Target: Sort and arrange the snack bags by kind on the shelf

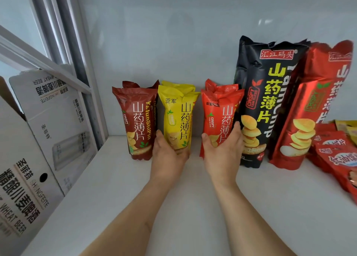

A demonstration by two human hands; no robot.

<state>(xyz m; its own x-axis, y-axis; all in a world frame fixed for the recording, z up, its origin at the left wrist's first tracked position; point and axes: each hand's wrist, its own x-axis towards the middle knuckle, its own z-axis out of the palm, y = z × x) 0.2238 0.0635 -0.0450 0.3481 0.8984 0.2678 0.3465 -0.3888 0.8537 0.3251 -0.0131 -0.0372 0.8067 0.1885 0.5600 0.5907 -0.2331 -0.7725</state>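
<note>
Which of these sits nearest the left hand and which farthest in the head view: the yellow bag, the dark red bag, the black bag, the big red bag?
1. Yellow bag: in the left hand itself.
2. Dark red bag: just left of it, touching the yellow bag.
3. Black bag: to the right, past the right hand.
4. Big red bag: farther right still.

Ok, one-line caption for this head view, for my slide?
Left hand holds the yellow bag, right hand the bright red bag, standing between dark red bag and tall black bag.
</note>
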